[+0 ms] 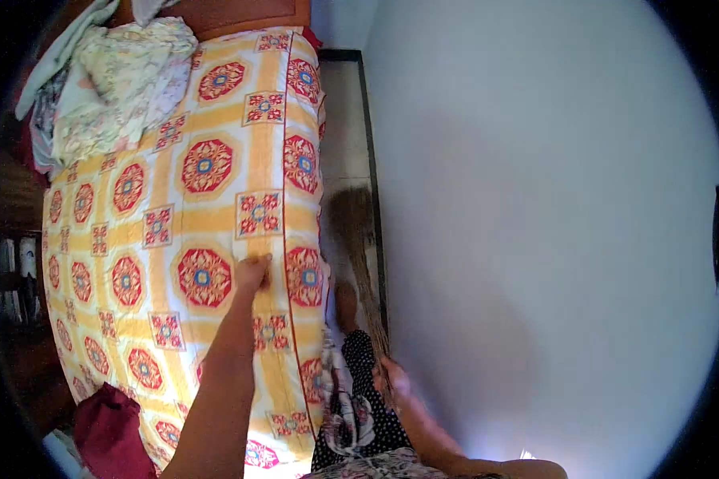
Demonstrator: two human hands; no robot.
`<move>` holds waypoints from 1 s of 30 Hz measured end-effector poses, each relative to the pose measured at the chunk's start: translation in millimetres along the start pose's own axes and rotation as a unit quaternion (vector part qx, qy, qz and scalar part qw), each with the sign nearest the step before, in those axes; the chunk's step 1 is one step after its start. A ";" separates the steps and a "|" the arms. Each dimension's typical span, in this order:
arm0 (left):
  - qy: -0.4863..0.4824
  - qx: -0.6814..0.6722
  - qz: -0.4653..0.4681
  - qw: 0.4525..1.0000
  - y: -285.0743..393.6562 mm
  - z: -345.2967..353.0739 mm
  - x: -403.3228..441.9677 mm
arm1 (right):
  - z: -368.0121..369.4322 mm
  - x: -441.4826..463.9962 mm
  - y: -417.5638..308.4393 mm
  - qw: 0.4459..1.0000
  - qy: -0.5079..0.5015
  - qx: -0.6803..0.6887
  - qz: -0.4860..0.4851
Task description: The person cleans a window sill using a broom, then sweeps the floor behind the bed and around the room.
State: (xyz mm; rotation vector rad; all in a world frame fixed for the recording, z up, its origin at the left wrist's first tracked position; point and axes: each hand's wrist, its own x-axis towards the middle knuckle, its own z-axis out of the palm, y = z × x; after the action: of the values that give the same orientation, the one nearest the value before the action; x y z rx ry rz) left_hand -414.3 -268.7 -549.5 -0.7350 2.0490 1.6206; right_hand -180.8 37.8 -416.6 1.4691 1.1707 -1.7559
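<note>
My right hand [395, 377], low and close to the wall, is wrapped round a long broom [363, 267] of thin brown stalks. The broom slants down and forward, and its wide dark bristles reach the floor strip between bed and wall. Out to the left, my left hand [252, 272] is over the patterned bedspread [260, 168] near the bed's right edge. Its fingers look curled in, with nothing seen in them. Whether that hand presses on the cloth I cannot tell.
A narrow tiled floor [345, 120] runs between the bed and the pale wall [535, 199]. Crumpled floral cloth [128, 88] lies at the bed's far left, and a dark red cloth [112, 431] at its near left. A wooden headboard [248, 14] stands beyond. My foot [345, 305] is beside the bed.
</note>
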 end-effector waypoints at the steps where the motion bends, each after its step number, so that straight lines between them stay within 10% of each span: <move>1: 0.012 -0.073 0.061 0.995 -22.1 -0.3 -2.3 | -17.8 -23.5 19.2 1.000 -0.003 0.002 -0.005; 2: 0.070 0.136 0.018 0.988 -15.8 6.6 -27.4 | -42.3 -47.0 39.9 0.996 -0.034 0.052 0.068; 4: 0.034 0.090 0.070 0.993 -28.5 12.4 -83.6 | -77.4 -99.8 72.6 0.982 -0.059 0.099 0.151; 11: -0.052 0.095 -0.049 0.993 -145.5 -38.9 -339.0 | -78.1 -183.5 68.5 0.973 0.030 -0.155 -0.166; 12: -0.033 0.257 -0.031 0.965 -143.0 -47.6 -378.2 | -82.1 -154.4 66.7 0.939 0.011 -0.238 -0.248; 13: -0.019 0.018 -0.130 0.991 -200.0 -57.2 -403.8 | -54.6 -165.3 39.1 0.911 0.043 -0.293 -0.286; 18: 0.038 -0.023 -0.257 0.965 -243.8 -91.0 -539.6 | 21.5 27.0 -23.3 0.816 0.120 -0.372 -0.426; 23: 0.120 -0.062 -0.240 0.961 -259.6 -83.9 -650.6 | 21.1 105.6 -11.6 0.898 -0.037 -0.412 -0.153; 27: 0.084 -0.115 -0.318 0.937 -305.3 -60.7 -693.9 | -112.0 116.2 151.6 0.700 0.124 -0.654 -0.259; 28: 0.040 -0.112 -0.371 0.921 -311.6 -57.6 -699.5 | -145.1 83.8 182.2 0.833 0.021 -0.527 -0.168; 30: 0.004 -0.085 -0.353 0.932 -308.7 -50.4 -689.0 | -220.0 56.3 259.4 0.816 0.039 -0.564 -0.120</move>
State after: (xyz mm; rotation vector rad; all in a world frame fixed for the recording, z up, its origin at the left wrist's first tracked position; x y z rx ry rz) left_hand 312.9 -274.6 -340.4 -1.3483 1.3940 1.3548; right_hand 129.5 118.4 -543.2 0.6494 1.9905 -0.7454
